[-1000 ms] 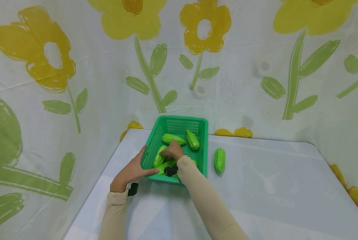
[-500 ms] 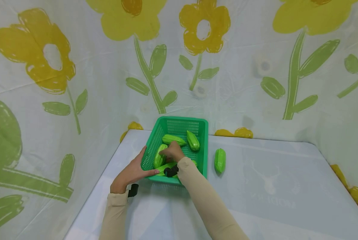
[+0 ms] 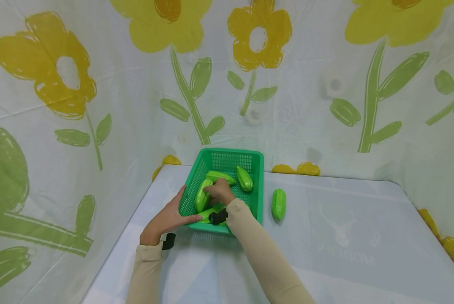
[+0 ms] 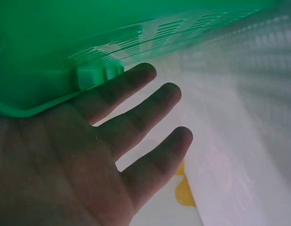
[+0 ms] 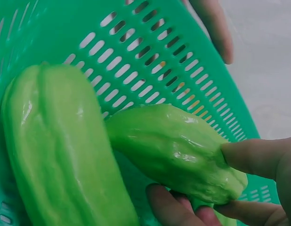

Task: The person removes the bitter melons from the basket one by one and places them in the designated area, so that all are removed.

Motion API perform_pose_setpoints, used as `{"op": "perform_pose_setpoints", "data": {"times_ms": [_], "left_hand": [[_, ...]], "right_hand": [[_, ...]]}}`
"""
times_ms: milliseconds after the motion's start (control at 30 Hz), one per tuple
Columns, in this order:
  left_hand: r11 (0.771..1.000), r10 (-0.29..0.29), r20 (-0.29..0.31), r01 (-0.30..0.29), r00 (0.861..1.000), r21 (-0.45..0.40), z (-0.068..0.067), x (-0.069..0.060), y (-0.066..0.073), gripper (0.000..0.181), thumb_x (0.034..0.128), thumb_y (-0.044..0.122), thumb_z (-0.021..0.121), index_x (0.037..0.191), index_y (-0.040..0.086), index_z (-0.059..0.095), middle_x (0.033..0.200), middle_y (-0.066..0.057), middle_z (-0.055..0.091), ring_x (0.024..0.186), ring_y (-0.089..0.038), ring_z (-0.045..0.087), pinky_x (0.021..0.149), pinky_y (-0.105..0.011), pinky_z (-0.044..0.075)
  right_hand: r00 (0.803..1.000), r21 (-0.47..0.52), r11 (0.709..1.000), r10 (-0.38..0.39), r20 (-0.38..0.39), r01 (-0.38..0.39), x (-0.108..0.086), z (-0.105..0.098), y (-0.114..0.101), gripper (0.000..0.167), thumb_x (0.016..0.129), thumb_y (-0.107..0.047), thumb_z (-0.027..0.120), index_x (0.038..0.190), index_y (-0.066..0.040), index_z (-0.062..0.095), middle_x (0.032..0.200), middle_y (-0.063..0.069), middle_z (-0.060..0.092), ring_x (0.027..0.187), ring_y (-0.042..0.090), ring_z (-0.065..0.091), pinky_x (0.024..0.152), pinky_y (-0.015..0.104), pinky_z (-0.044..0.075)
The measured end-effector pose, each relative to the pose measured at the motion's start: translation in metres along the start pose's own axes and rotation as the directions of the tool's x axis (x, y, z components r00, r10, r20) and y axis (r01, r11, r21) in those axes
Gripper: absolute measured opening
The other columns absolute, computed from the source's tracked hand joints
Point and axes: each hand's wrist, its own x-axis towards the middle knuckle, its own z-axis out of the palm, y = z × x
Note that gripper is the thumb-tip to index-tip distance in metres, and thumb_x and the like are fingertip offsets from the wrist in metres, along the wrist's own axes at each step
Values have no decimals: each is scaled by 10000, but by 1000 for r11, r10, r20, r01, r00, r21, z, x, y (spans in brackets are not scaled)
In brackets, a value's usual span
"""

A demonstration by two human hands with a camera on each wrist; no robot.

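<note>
A green plastic basket [image 3: 258, 202] with slotted walls holds several glossy, ridged green gourd-like vegetables. My right hand [image 3: 220, 192] reaches inside and pinches one green gourd [image 3: 202, 197] near its left wall; the right wrist view shows thumb and fingers on the blunt end of that green gourd [image 5: 178, 148]. A larger-looking gourd [image 5: 65, 146] fills the left of that view. My left hand [image 3: 169, 217] holds the basket's front left corner, thumb over the rim. In the left wrist view, several fingers [image 4: 141, 120] stretch out beneath the basket's outer side.
Inside the basket, two gourds lie toward the back: one gourd [image 3: 222, 176] at the left and another gourd [image 3: 244, 178] at the right. A single gourd [image 3: 278, 204] rests on the white table [image 3: 337, 236], right of the basket. A flower-printed curtain [image 3: 306, 93] hangs behind.
The gourd in my right hand has shifted slightly toward the back of the basket and stands more upright in view. My left hand keeps its place on the corner.
</note>
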Motion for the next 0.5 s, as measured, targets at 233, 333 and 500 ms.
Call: {"op": "perform_pose_setpoints", "data": {"times_ms": [233, 333, 500], "left_hand": [[1000, 10, 5, -10, 1000, -2, 0, 0, 0, 1220, 860, 522, 803, 1679, 237, -55, 1750, -102, 129, 1571, -392, 278, 1204, -672, 318], [1000, -5, 6, 5, 1000, -1, 0, 0, 1, 1218, 864, 508, 804, 1678, 234, -59, 1754, -97, 105, 1585, -395, 242, 1217, -678, 292], [1000, -24, 9, 24, 1000, 15, -2, -1, 1, 1219, 868, 510, 799, 1677, 229, -68, 1757, -99, 90, 1592, -402, 220, 1221, -679, 283]], "right_hand": [[1000, 77, 997, -1, 22, -1, 0, -4, -4, 505, 987, -64, 638, 1411, 162, 480, 1346, 324, 571, 1211, 478, 652, 999, 561, 568], [1000, 84, 996, -6, 27, 3, 0, -7, -5, 479, 993, -75, 642, 1392, 155, 508, 1346, 323, 580, 1203, 475, 659, 1000, 561, 568], [1000, 85, 996, -2, 24, 0, -1, -12, -8, 625, 996, -113, 659, 1490, 162, 392, 1485, 351, 468, 1220, 490, 644, 992, 556, 573]]}}
